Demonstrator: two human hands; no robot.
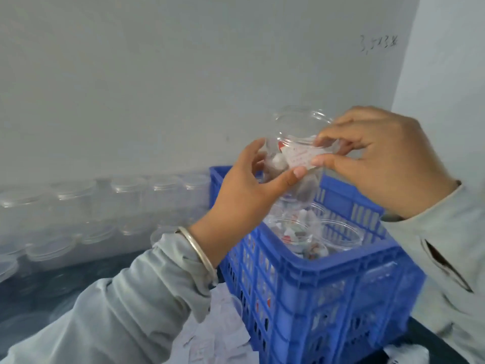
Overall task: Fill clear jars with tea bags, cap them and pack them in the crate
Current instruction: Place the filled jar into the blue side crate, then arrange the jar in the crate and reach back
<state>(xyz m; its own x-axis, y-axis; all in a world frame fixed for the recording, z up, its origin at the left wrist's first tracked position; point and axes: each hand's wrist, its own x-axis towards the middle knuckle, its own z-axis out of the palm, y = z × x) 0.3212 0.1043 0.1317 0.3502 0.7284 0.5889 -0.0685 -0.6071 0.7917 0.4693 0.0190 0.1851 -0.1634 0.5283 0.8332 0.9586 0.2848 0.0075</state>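
I am cupping a light, slippery clear jar (294, 153) by its side with my left hand (246, 190) above the blue crate (328, 279), while my right hand (380, 158) is pinching a flimsy paper tea bag (301, 157) against it.

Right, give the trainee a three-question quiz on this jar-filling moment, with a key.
1. True or false: the clear jar held over the blue crate is already capped.
2. Which hand grips the jar's side: left or right?
3. The right hand pinches: A) a lid, B) a paper tag at the jar, C) the crate rim.

Key: 1 false, its mouth is open; 2 left; 3 B.
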